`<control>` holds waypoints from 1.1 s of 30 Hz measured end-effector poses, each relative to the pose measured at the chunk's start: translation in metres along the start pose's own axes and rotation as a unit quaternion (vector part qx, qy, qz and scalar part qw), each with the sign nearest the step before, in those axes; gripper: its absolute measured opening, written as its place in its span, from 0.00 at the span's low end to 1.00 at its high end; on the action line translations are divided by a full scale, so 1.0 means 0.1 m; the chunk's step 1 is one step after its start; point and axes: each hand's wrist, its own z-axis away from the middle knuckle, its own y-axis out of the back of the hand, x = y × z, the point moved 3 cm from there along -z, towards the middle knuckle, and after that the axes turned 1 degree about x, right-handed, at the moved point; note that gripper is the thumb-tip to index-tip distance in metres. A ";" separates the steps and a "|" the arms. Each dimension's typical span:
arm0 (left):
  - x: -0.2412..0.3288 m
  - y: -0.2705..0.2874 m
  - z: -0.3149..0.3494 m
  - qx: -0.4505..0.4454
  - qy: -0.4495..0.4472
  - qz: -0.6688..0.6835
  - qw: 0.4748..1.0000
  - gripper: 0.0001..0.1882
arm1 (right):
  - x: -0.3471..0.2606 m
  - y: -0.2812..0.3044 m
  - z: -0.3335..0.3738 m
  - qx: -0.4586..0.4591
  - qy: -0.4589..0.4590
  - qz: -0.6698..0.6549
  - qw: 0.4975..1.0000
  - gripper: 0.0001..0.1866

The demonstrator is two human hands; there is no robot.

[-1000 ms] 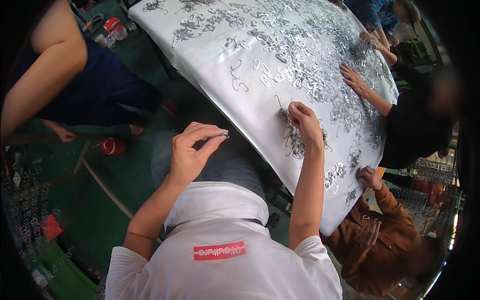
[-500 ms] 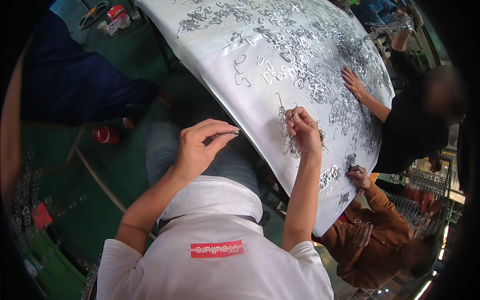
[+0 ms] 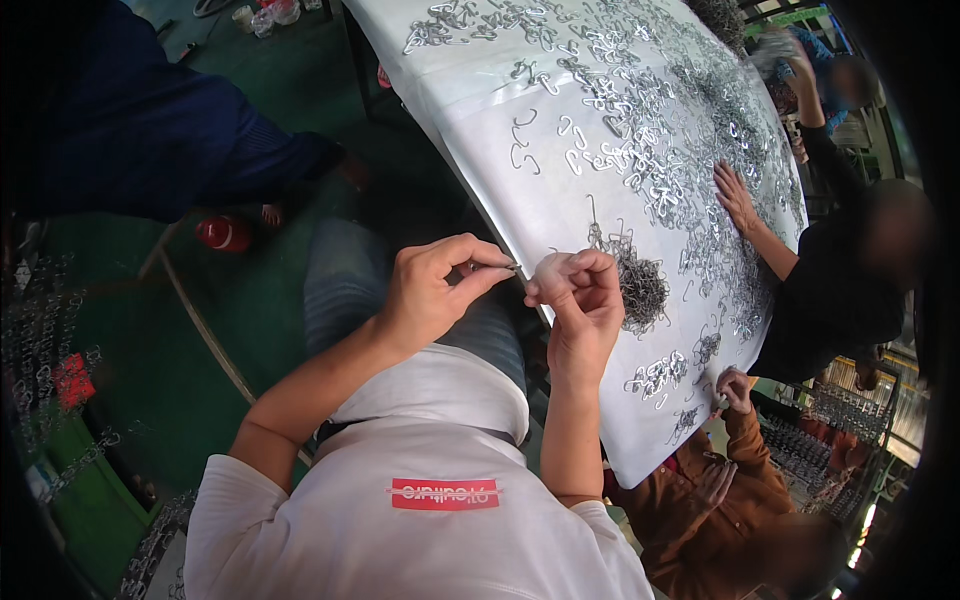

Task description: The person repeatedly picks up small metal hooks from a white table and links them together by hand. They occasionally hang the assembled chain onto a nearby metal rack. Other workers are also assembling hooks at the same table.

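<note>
Our left hand (image 3: 428, 290) pinches 1 piece (image 3: 515, 268) just left of our right hand (image 3: 583, 308); its long axis, and the right's grip, we cannot tell.

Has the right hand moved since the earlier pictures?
Yes, the right hand has moved left, from over the dark wire pile to the white table's edge, near the left hand.

Shiny metal hooks (image 3: 660, 205), smooth tabletop (image 3: 553, 182)
</note>
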 end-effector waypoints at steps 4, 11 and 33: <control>-0.02 -0.02 0.00 0.005 -0.011 0.000 1.000 0.07 | 0.06 -0.01 -0.01 0.019 -0.004 0.026 0.999 0.11; -0.12 0.01 -0.14 -0.002 -0.067 -0.037 0.997 0.07 | 0.13 -0.03 0.00 0.030 0.115 0.056 0.991 0.12; -0.97 -0.99 -1.57 -0.157 -0.202 -0.257 0.932 0.09 | 0.28 0.14 0.04 0.019 0.124 0.069 0.990 0.08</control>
